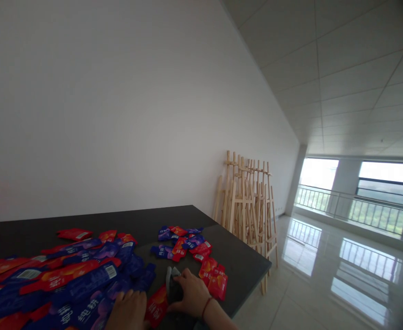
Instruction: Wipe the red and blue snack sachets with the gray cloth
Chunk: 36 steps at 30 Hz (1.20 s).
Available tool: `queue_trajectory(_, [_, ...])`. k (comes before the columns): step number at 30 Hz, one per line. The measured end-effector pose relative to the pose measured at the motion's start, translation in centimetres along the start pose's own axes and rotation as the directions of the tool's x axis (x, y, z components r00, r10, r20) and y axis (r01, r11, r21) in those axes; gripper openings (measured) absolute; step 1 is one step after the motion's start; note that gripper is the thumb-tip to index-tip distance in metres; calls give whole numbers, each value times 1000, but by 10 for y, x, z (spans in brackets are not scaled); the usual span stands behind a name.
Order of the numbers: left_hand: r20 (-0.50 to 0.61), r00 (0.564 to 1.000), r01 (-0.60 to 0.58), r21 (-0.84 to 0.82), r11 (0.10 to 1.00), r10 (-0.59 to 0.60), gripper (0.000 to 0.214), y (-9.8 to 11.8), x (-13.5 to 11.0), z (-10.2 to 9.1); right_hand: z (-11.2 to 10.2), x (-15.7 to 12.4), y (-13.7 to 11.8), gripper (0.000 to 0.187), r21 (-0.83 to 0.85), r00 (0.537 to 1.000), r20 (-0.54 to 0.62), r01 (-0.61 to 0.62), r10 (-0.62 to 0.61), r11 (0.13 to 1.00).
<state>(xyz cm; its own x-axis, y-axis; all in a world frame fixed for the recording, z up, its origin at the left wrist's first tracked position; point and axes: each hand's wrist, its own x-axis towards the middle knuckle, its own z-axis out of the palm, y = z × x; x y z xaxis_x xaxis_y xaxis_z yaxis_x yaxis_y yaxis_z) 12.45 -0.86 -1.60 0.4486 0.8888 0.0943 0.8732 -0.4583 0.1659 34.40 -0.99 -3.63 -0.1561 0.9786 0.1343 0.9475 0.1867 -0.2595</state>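
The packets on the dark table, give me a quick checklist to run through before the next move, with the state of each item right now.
1. Left hand resting on the big packet pile: ok.
2. Right hand on a dark grey item by the table's front: ok; what it is, cannot tell.
3. Whether either hand has a grip on a packet: cannot tell.
4. Small packet group lying fully on the dark table: ok.
5. Red packets clear of the table edge: not ok, they lie near it.
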Motion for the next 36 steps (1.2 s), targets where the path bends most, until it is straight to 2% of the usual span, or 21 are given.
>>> queue_trajectory(3, [41, 999, 27, -34, 999, -26, 41, -4, 9, 4, 2, 1, 1, 84, 49, 1000, -10, -16, 17, 999])
queue_trajectory(7, [102, 994, 37, -91, 995, -28, 43, -6, 13, 12, 5, 0, 5, 40, 231, 986, -130, -71, 103, 970])
queue_trajectory(8, [102, 995, 25, -113, 993, -13, 42, -6, 12, 13, 5, 0, 6, 34, 259, 980, -154, -85, 128, 962])
queue_trajectory(10, [83, 996, -12, -164, 986, 26, 38, -5, 9, 11, 0, 2, 9, 37, 285, 967, -191, -110, 168, 952])
queue_trajectory(13, [-15, 993, -121, -200, 972, 120, 34, -5, 5, 4, -15, 7, 12, 45, 302, 944, -240, -150, 227, 941])
queue_trajectory(16, [-95, 962, -266, -105, 958, 256, 38, -6, 7, 0, -33, 11, 8, 44, 263, 923, -277, -194, 266, 945])
queue_trajectory(19, [-60, 945, -323, -10, 946, 321, 42, -4, 11, 5, -36, 8, -9, 42, 183, 929, -267, -213, 257, 960])
queue_trajectory(22, [1, 950, -312, -5, 950, 312, 37, -2, 12, 13, -24, 0, -34, 36, 27, 968, -140, -206, 208, 978])
queue_trajectory(25, [24, 947, -317, -67, 946, 319, 26, -3, 9, 17, -9, -6, -51, 32, -104, 980, -40, -200, 197, 974])
queue_trajectory(28, [-13, 973, -232, -121, 965, 232, 33, -7, 6, 14, -1, -9, -54, 34, -141, 985, -49, -173, 168, 975])
queue_trajectory(31, [-45, 994, -101, -79, 992, 98, 43, -10, 6, 13, 2, -12, -50, 36, -98, 990, -74, -129, 122, 987])
queue_trajectory(36, [-29, 999, -44, -83, 996, 41, 36, -10, 8, 19, 13, -15, -44, 30, -63, 981, -177, -88, 76, 994])
